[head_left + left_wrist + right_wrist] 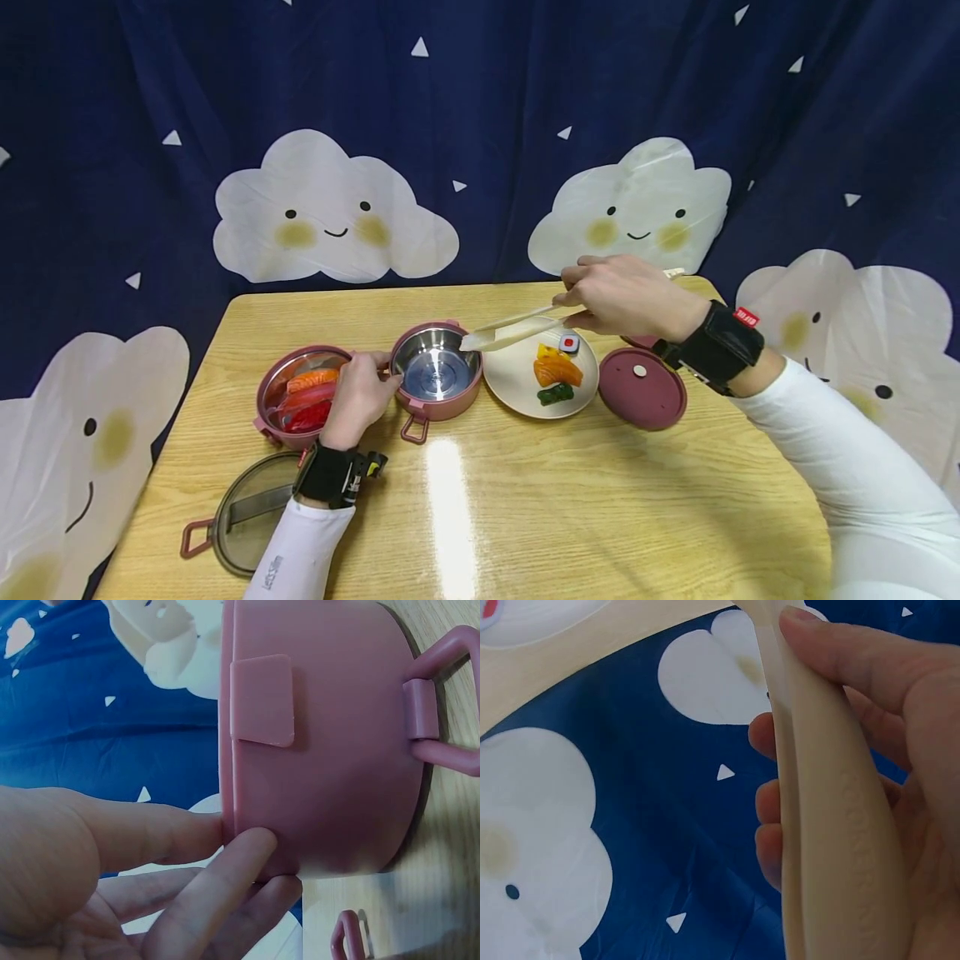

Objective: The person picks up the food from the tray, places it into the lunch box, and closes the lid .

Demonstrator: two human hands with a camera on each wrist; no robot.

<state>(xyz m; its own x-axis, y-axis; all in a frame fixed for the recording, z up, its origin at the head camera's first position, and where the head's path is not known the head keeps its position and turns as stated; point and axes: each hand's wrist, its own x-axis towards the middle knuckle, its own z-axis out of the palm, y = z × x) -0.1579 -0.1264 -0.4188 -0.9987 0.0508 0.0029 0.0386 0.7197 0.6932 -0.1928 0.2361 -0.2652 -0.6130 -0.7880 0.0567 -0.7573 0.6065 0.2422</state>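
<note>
In the head view my left hand [362, 392] pinches the left rim of a pink lunch container [441, 408] with a shiny steel inside. Up close, in the left wrist view, thumb and fingers [251, 847] hold the rim of that container [337, 787] from both sides. My right hand [618, 293] grips cream tongs [525, 327], whose handle [847, 825] fills the right wrist view. The tongs' pale tips reach over the container's right rim; whether they hold something white I cannot tell. A cream plate [513, 387] beside it bears several toy sushi pieces [557, 368].
Left of my left hand, another pink container [267, 375] holds orange and red sushi pieces [309, 400]. A see-through lid [247, 529] with a pink latch lies at the front left, partly under my left forearm. A round pink lid [641, 396] lies right of the plate.
</note>
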